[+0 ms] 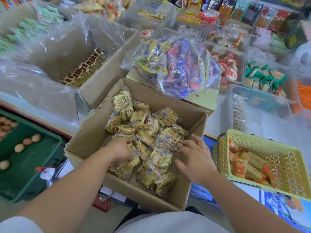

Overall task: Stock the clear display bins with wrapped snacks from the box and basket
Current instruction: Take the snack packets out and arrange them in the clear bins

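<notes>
An open cardboard box in front of me holds several yellow wrapped snacks. My left hand is down among the packets at the box's left side, its fingers curled round some of them. My right hand lies spread over the packets on the right, fingers fairly straight and touching the wrappers. To the right stands a yellow-green plastic basket with orange and green wrapped snacks. Clear display bins with red, green and other snacks fill the counter behind.
A clear bag of blue, red and yellow packets lies on a closed carton behind the box. A larger plastic-lined carton with brown packets stands at the left. A green crate with eggs sits low at the left.
</notes>
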The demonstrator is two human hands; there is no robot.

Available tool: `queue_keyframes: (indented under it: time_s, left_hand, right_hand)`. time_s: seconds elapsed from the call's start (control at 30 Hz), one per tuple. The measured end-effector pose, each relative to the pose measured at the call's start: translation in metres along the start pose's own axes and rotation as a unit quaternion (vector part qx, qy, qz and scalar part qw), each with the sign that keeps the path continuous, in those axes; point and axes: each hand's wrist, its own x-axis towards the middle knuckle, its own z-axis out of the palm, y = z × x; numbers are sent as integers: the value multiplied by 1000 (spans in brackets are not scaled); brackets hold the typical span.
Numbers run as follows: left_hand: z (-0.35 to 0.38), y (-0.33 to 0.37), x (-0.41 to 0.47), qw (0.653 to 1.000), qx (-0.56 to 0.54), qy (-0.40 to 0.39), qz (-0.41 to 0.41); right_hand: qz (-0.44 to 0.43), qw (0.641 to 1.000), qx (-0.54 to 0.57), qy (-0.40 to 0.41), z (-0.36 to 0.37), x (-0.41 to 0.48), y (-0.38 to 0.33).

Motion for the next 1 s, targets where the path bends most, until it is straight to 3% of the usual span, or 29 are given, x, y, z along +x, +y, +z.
queue_keyframes:
  time_s: [0.2, 0.3, 0.37, 0.47, 0.63, 0.77, 1.0]
  left_hand:
    - [-28, -33, -38, 972, -202, 101, 70]
    - [-28, -50, -59, 898, -399, 158, 99]
    - [-26, -56, -77, 844, -500, 161, 111]
    - [-18, -57, -101, 804, -565, 131, 130]
    - [2, -63, -118, 727, -669, 98, 120]
    - [13, -66, -125, 699, -702, 97, 94]
    - [20, -55, -130, 682, -716, 95, 114]
  right_hand:
    - [-2, 996, -87, -26, -6, 4, -8]
    - [-63, 990, -122, -25, -8, 15, -29]
    - [-114, 989, -69, -68, -4, 26, -49]
    - [-120, 971, 38, -201, 9, 39, -79]
    - [-87, 947, 14, -308, 37, 49, -101]
    - [-81, 953, 57, -287, 44, 51, -105]
    - [-86, 974, 190, -85, 1, 45, -81]
